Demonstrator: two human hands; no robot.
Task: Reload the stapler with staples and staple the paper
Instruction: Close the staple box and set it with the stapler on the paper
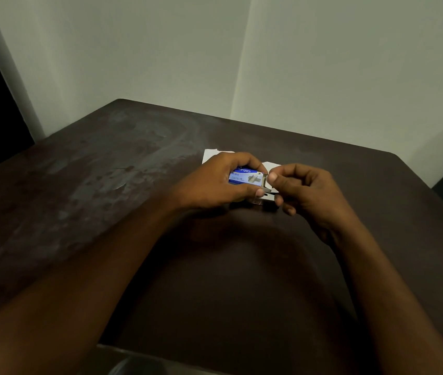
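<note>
My left hand [215, 182] grips a small blue and white staple box [244, 177] above the middle of the dark table. My right hand [304, 190] meets the box at its right end, thumb and fingers pinching the box's pale inner tray [266, 189], which sticks out a little. A white sheet of paper [212, 154] lies on the table behind the hands, mostly covered by them. A small pale object [258, 202] lies on the table just under the box, too hidden to identify. No stapler can be clearly made out.
The dark brown table [106, 185] has a worn, blotchy surface on the left. Pale walls [323, 63] meet in a corner behind the table's far edge. The table's near edge [112, 347] runs at the bottom.
</note>
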